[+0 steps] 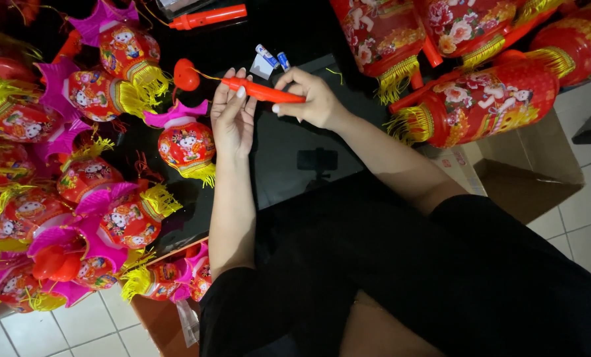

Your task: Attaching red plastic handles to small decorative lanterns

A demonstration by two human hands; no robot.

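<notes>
Holding orange lantern handle [263,92] level over black table [289,152] | right hand [312,99] fingers clenched around its rear end | left hand [232,116] fingers flat, steadying front | advice: likely keep wire-hung red ball [185,75] clear of small lantern [186,144].

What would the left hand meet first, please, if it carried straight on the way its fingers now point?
The left hand points up the picture; its fingertips already touch the orange stick handle. Beyond that lies dark table, then probably the second orange handle, though depth is unclear.
</notes>
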